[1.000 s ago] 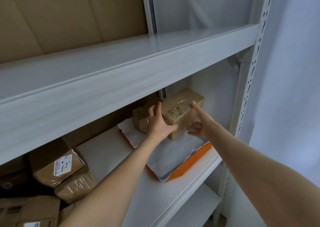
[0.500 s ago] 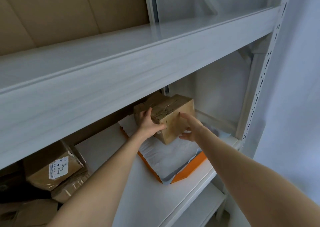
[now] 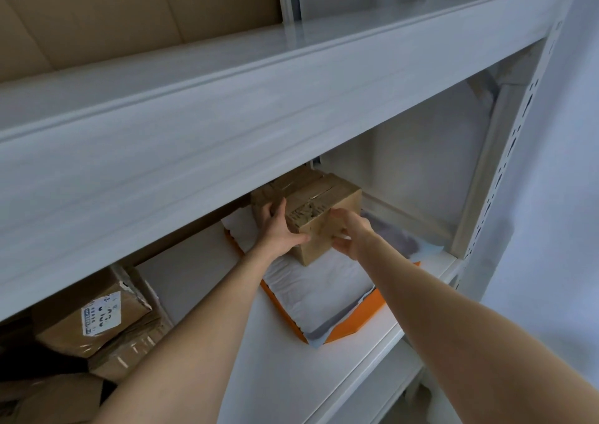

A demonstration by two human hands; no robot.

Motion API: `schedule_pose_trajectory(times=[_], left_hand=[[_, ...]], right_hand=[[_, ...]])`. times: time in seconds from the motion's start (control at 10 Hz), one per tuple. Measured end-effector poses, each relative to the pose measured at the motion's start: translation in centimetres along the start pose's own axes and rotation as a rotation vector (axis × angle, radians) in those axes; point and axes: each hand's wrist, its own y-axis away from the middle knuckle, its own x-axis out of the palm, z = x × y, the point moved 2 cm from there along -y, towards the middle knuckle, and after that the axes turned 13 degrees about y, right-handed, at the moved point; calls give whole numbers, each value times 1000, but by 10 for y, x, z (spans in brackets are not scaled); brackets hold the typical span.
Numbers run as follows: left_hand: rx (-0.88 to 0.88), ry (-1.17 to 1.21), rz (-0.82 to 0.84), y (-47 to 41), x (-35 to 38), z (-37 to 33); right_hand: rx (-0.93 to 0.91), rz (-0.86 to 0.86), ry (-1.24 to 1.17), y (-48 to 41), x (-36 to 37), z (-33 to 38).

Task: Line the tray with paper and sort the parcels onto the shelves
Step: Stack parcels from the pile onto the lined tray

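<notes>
- A white metal shelf point(image 3: 201, 294) carries the orange tray point(image 3: 356, 326), already lined with paper point(image 3: 317, 290) to cushion its load.
- A parcel point(image 3: 324, 209) stands at the tray's far end. The left hand point(image 3: 275, 229) and right hand point(image 3: 351, 232) curl their fingers point(image 3: 281, 206) round its opposite sides, probably to square it.

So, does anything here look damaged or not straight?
The paper overhangs the orange tray's near corner, wrinkled, and the tray sits at an angle to the shelf edge. The labelled parcel at left has a torn top corner.

The parcel point(image 3: 335, 193) sits on paper point(image 3: 311, 289) in the tray point(image 3: 359, 324) — other parcels point(image 3: 97, 318) lie left.
</notes>
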Motion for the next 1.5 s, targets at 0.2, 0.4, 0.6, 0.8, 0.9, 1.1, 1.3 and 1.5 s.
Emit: schedule_pose_trajectory(times=[0.2, 0.4, 0.6, 0.8, 0.9, 1.1, 1.3, 1.5], left_hand=[[-45, -63, 16, 9, -4, -7], [63, -190, -150, 36, -27, -18], [40, -209, -214, 94, -56, -20], [-1, -210, -231, 165, -86, -14], [-21, -214, -238, 201, -97, -12], [-60, -296, -287, 268, -121, -1], [-86, -325, -398, 323, -159, 10], [-127, -346, -592, 364, -206, 30]], right_hand=[[9, -70, 41, -3, -3, 0], [-34, -197, 198, 7, 5, 6], [-138, -189, 343, 52, 32, 3], [-197, -130, 343, 114, 56, -16], [-209, -75, 343, 144, 70, -27], [-276, 51, 412, 208, 119, -49], [-292, 188, 477, 258, 171, -72], [-325, 310, 544, 288, 207, -89]])
